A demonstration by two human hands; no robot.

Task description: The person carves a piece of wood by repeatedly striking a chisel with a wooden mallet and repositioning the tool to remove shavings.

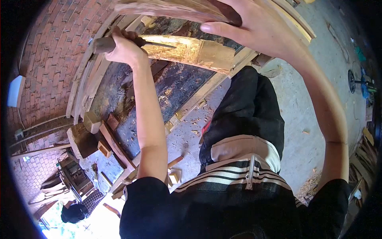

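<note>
My left hand point(124, 47) is closed around a chisel, whose thick wooden handle point(104, 45) sticks out to the left. Its thin metal blade point(161, 44) points right, over the pale, rough-cut face of a wooden board point(217, 55). Near the top edge, my right hand point(258, 30) wraps the end of a dark, heavy piece of wood point(171, 10), slightly blurred. The thumb lies along its near side; the other fingers are out of view. This piece hangs above the board and the chisel.
The board lies across a dark-topped wooden bench point(175, 81) scattered with chips. Wood blocks point(81, 139) stand at its left end, and long planks point(81, 87) run beside the brick wall point(51, 51). Shavings lie on the concrete floor point(298, 107). Another person point(79, 209) is at the lower left.
</note>
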